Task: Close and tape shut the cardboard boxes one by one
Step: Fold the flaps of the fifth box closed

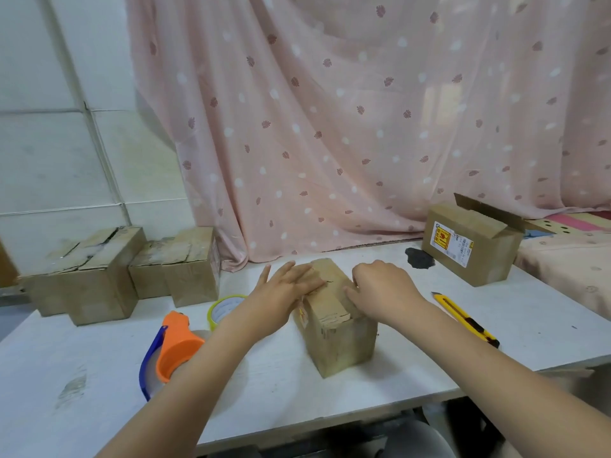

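The left hand's fingers (310, 279) lay flat on the flaps of the box (334, 319) at mid-tabletop (330, 398), while the right hand (380, 289) curled over its far edge. Keeping both flaps level and meeting would let tape from the dispenser (172, 352) seal cleanly.

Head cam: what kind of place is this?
Likely a home or small makeshift packing spot, not a warehouse. A pink patterned curtain hangs behind a plain white table, which carries cardboard boxes, an orange tape dispenser and a yellow utility knife.
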A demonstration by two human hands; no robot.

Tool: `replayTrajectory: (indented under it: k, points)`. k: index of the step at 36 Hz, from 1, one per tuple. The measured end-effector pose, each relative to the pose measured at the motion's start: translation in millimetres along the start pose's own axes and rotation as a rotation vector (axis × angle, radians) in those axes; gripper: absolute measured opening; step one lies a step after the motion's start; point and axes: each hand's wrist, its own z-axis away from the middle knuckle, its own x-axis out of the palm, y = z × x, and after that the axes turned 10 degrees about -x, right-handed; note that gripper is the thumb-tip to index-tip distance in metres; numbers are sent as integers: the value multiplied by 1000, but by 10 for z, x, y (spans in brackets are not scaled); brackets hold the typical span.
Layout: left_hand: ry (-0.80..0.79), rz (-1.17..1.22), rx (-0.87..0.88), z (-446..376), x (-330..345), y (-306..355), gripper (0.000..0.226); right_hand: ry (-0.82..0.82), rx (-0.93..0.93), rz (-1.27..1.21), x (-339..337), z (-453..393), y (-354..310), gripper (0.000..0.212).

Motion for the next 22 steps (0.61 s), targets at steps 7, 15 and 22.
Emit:
replayTrajectory:
  k: [7, 15, 22]
  points:
    - [-6, 66, -16, 14, 20, -65, 65, 62, -168, -319, 45, -25, -53, 46]
    - [57, -127, -413, 300, -340, -352, 50, -174, -253, -271, 239, -38, -217, 73]
    - [-533, -362, -778, 804, -738, -645, 55, -152, -201, -226, 238, 28, -315, 62]
